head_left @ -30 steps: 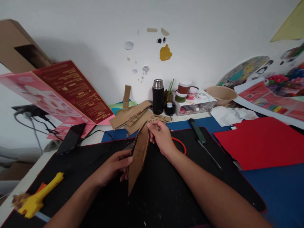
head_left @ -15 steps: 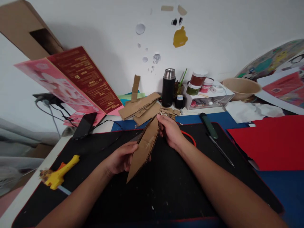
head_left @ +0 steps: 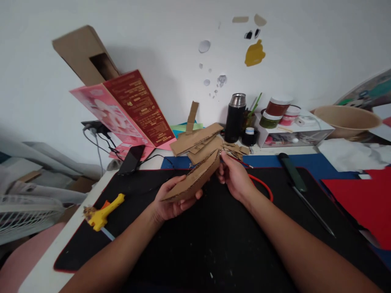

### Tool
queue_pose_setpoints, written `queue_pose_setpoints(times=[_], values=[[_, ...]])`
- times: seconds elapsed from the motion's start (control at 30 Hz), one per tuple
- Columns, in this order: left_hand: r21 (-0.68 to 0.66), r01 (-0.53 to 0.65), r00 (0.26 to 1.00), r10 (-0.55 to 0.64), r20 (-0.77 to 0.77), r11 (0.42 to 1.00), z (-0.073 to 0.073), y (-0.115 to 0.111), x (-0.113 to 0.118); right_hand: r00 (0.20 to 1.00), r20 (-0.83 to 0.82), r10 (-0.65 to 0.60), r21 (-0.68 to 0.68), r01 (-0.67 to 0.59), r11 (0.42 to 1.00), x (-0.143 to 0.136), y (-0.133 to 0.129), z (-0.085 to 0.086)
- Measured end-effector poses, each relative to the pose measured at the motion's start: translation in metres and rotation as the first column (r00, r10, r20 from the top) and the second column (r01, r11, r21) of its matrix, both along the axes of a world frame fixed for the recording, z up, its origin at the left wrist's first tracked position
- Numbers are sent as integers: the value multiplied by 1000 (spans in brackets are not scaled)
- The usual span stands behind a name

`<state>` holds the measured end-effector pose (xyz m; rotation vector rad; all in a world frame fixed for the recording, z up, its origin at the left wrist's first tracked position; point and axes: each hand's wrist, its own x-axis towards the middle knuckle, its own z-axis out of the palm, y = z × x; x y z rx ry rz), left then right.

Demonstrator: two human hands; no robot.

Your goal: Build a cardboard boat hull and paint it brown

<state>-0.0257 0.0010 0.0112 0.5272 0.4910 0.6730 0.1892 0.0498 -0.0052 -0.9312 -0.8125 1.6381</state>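
White wall (head_left: 165, 36) fills the upper part of the frame, and below it a black mat (head_left: 232, 240) covers most of the surface (head_left: 41, 264). At the left edge stands a white fan (head_left: 30, 213); right of it, on the mat's left part, lies a yellow tool (head_left: 105, 213) with an orange part. Above that, a dark phone (head_left: 132, 158) rests by the foot of a red and pink folder (head_left: 140, 108).

Just left of the frame's centre, the left hand (head_left: 172, 205) grips a cardboard piece (head_left: 194, 179), thumb on the upper face and fingers curled round beneath. This piece is held above the mat, its long axis slanting from a pointed end at lower left up to a narrow tip at upper right, with the corrugated edge turned toward the viewer. It lies up and to the right from the left palm, and to the left of the right hand (head_left: 233, 175), whose bent thumb and fingers meet the upper tip or sit just beside it; whether they pinch it cannot be told. So the left hand is nearer the lower end and middle, the right hand nearer the tip.

Behind that tip are cardboard scraps (head_left: 198, 140) and a black flask (head_left: 235, 118). Further right, an orange loop (head_left: 265, 187) curves beside the right wrist, then come a green-handled tool (head_left: 291, 173) and a red sheet (head_left: 357, 203) at the right edge.
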Motion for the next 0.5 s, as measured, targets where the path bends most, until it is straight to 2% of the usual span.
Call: queue_pose_setpoints(times=[0.13, 0.5], values=[[-5, -59, 998, 59, 9, 998, -3, 1, -1, 1000, 20, 15, -5, -15, 1000, -1, -2, 0], [-3, -71, 997, 70, -40, 997, -5, 0, -1, 1000, 25, 0, -1, 0, 1000, -3, -3, 1]])
